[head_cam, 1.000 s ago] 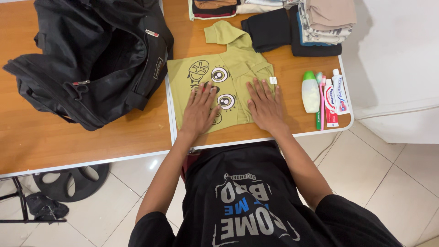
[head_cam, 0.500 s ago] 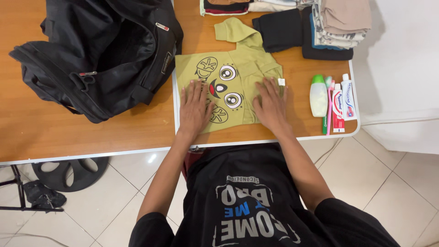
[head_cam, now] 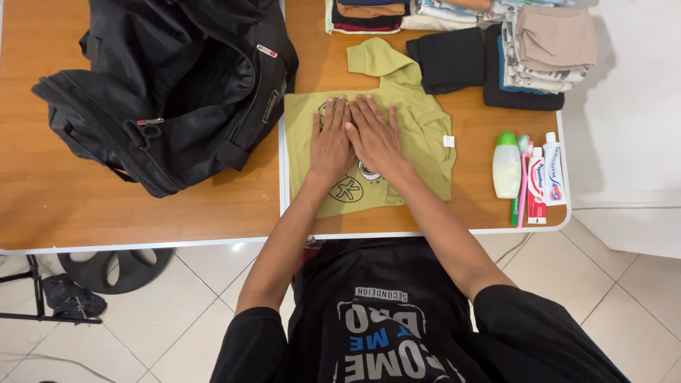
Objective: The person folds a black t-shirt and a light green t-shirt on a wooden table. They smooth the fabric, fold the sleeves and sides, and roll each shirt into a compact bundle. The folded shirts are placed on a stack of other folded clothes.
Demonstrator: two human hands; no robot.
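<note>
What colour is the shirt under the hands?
Olive green shirt with a black cartoon print, seen in the head view.

At the table's right edge lie 2 toothpaste tubes (head_cam: 545, 175) — white, red and blue — beside a green-capped white bottle (head_cam: 506, 165); a small white tag (head_cam: 447, 141) sits on the shirt.

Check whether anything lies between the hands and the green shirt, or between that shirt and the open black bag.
Nothing visible does. The left hand and right hand lie flat on the olive-green shirt, and the black duffel bag touches the shirt's left edge, with nothing lying between them.
</note>
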